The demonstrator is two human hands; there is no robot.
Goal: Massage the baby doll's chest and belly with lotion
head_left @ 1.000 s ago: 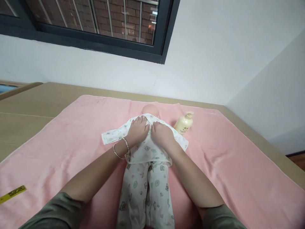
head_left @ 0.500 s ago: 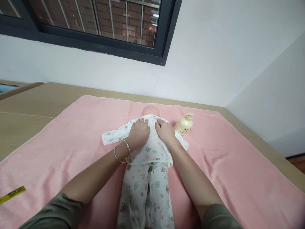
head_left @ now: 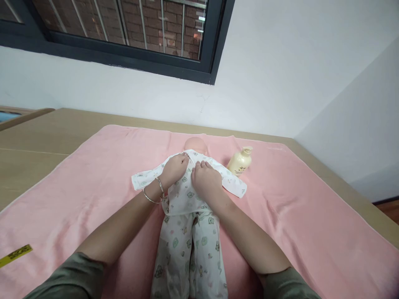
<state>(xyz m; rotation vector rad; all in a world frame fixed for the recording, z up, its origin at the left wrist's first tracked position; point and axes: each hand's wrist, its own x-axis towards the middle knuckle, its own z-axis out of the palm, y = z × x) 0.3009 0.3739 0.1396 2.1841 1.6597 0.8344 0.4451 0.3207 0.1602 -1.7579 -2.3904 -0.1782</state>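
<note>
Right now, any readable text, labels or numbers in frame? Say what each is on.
Nothing reads clearly.
Cream pump bottle on the pink towel: dark label print, too small to read.
Yellow strip at the towel's left edge: black marks, too blurred to read.
White printed baby garment under both hands: pictures only, no words.

**Counting What Is Lying on the Table**

One doll (head_left: 190, 199) is lying on one pink towel (head_left: 93, 187), wearing one printed top (head_left: 183, 187) and one pair of matching trousers (head_left: 190, 249). Two hands are showing: one left hand (head_left: 173, 168) and one right hand (head_left: 205, 180). Two bangles (head_left: 153, 192) are circling the left wrist. One cream pump bottle (head_left: 239, 161) is lying nearby. One yellow strip (head_left: 15, 254) is resting at the towel's edge. One window (head_left: 124, 33) is showing above.
</note>
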